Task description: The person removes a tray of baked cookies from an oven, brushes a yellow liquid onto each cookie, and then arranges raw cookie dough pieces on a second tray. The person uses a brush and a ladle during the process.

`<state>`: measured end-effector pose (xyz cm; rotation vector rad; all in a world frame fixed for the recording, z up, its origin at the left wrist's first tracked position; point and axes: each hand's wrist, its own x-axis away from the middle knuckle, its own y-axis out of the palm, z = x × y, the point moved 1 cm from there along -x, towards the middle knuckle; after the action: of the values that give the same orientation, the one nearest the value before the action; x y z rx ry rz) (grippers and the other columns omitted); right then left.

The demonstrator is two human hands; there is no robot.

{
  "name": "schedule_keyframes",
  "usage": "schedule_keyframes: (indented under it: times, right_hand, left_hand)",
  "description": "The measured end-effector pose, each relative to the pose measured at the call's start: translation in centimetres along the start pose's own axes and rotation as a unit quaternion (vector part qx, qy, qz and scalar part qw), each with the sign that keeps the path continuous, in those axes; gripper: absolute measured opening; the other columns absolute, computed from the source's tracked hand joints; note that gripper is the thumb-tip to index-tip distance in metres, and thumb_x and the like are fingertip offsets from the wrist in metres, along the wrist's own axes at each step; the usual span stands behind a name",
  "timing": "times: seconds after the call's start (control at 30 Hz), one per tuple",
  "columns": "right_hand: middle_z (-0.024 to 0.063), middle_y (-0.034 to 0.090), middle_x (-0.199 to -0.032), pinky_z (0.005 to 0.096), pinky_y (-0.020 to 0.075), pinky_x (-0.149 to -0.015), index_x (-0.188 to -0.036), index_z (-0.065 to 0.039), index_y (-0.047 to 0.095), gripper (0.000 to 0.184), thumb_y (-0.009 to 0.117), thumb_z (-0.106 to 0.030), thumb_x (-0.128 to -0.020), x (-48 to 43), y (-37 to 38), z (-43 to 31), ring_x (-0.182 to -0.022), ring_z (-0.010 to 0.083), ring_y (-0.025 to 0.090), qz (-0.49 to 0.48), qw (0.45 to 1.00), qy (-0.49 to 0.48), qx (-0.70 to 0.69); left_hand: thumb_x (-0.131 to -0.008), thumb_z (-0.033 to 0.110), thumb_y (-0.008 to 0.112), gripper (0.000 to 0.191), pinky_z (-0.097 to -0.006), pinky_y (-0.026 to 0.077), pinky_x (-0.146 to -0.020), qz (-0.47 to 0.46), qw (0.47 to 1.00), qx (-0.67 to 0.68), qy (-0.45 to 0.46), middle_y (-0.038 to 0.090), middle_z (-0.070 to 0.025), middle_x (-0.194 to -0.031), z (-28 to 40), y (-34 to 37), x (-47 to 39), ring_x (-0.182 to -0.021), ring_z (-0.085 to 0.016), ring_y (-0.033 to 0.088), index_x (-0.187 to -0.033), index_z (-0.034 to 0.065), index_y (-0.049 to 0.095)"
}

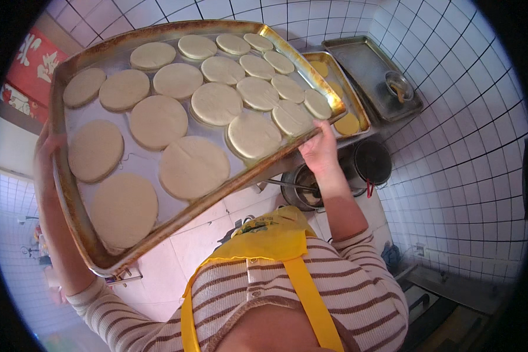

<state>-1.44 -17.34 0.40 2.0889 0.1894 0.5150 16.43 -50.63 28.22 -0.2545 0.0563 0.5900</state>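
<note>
A large metal baking tray [229, 187], browned along its rim, is held up tilted in front of me. Several flat round dough discs [196, 167] lie on it in rough rows, not overlapping much. My left hand [50, 143] grips the short side of the tray at the left of the view; its fingers are partly hidden behind the rim. My right hand [320, 147] holds the long near edge close to the right corner, the fingertips over the rim and the rest of the hand below it.
Behind the tray's right end lies a smaller tray [363, 112] with yellow rounds [346, 124]. Beyond it a dark tray [356, 57] carries a small bowl [398, 86]. Lower down stand a metal pot [290, 193] and a dark round lidded pot [372, 163]. Tiled walls rise behind and at right.
</note>
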Motion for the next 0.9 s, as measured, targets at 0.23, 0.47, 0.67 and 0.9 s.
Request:
schedule_keyframes:
  times: [0.23, 0.47, 0.67, 0.9]
  right_hand:
    - [0.0107, 0.054, -0.105, 0.0359, 0.0437, -0.086, -0.109, -0.006, 0.043, 0.040, 0.059, -0.023, -0.076, 2.1, 5.1, -4.6, -0.097, 0.0247, 0.054, 0.018, 0.998, -0.004, 0.063]
    - [0.0144, 0.048, -0.113, 0.0392, 0.0413, -0.093, -0.113, -0.003, 0.042, 0.041, 0.058, -0.021, -0.079, 2.1, 8.0, -8.9, -0.107, 0.0263, 0.049, 0.011, 0.983, -0.036, 0.181]
    - [0.0103, 0.052, -0.105, 0.0345, 0.0451, -0.085, -0.109, -0.005, 0.045, 0.040, 0.059, -0.029, -0.080, 1.7, 8.9, -11.3, -0.100, 0.0213, 0.052, 0.029, 0.951, -0.034, 0.307]
    - [0.0069, 0.056, -0.098, 0.0294, 0.0486, -0.076, -0.111, -0.005, 0.046, 0.045, 0.061, -0.032, -0.078, 2.0, 11.5, -10.8, -0.087, 0.0169, 0.057, 0.049, 0.929, -0.078, 0.358]
  left_hand:
    - [-0.078, 0.018, 0.044, 0.042, -0.0268, 0.044, -0.076, 0.044, 0.986, 0.039, -0.156, 0.055, -0.0062, -0.097, -6.0, -5.1, -1.3, -0.084, -0.015, 0.053, -0.118, 0.0052, 0.048]
    - [-0.078, 0.021, 0.046, 0.048, -0.0268, 0.041, -0.084, -0.006, 0.953, 0.164, -0.256, 0.054, -0.0063, -0.105, -11.0, -5.2, -0.1, -0.093, -0.016, 0.052, -0.122, 0.0035, 0.044]
    - [-0.076, 0.018, 0.048, 0.056, -0.0315, 0.037, -0.094, -0.047, 0.918, 0.279, -0.279, 0.046, -0.0102, -0.124, -12.8, -4.4, 2.9, -0.109, -0.022, 0.048, -0.129, 0.0037, 0.037]
    - [-0.073, 0.014, 0.049, 0.053, -0.0334, 0.041, -0.092, -0.092, 0.908, 0.317, -0.257, 0.052, -0.0106, -0.114, -17.5, -4.2, 3.0, -0.102, -0.023, 0.052, -0.124, 0.0040, 0.041]
